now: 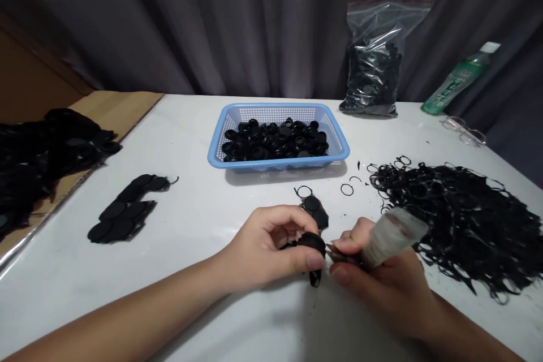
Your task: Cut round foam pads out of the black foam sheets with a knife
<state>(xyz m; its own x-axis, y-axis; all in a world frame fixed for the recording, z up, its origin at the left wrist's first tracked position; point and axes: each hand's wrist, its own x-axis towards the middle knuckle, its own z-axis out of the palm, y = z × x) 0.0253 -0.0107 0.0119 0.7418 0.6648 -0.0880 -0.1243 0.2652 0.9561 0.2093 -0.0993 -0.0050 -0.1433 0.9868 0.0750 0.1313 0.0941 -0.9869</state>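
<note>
My left hand (275, 249) pinches a round black rubber cap (311, 242) between thumb and fingers, above the white table. A thin black strip (315, 278) hangs below that cap. My right hand (382, 283) grips a pointed metal tool with a pale wrapped handle (394, 232), which looks like a small knife. Its tip is close to the cap's right edge; whether it touches is hard to tell. Just behind my left hand lie more joined black caps (314, 209) and a thin black ring (304, 192).
A blue basket (278, 165) full of black caps stands behind my hands. To the right spreads a heap of black rubber scraps (462, 220). Joined black discs (123, 209) lie left, beside a dark pile (55, 141) on cardboard. A filled zip bag (375, 68), green bottle (460, 79) and glasses (464, 131) are at the back.
</note>
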